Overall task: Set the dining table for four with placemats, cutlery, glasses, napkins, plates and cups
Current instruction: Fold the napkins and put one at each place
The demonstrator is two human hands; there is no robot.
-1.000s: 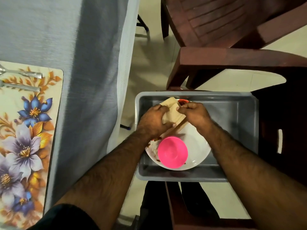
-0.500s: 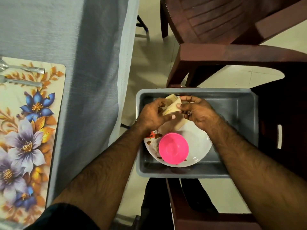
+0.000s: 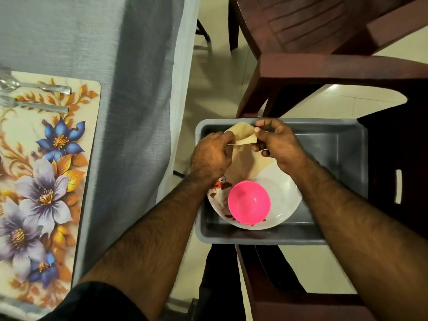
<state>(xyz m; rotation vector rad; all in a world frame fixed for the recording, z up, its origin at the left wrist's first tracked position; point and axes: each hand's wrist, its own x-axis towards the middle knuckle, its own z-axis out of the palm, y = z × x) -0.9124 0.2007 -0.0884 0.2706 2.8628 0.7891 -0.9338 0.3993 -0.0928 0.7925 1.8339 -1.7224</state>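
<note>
- The left hand (image 3: 212,156) and the right hand (image 3: 275,141) are both over the grey tub (image 3: 335,144), which stands beside the counter (image 3: 92,31).
- The fingers of each hand pinch one edge of the beige napkin (image 3: 242,133), probably to separate one sheet from the napkins below.
- The rest of the napkin stack lies on the white plate (image 3: 284,186) inside the tub, under the hands.
- A pink cup (image 3: 249,202) sits on the same plate, near the front, so it is not in the way of the hands.
- On the counter, the floral placemat (image 3: 44,172) already carries a spoon (image 3: 34,85) and a fork (image 3: 32,105) at its far end; I see no napkin, plate or cup there yet.
</note>
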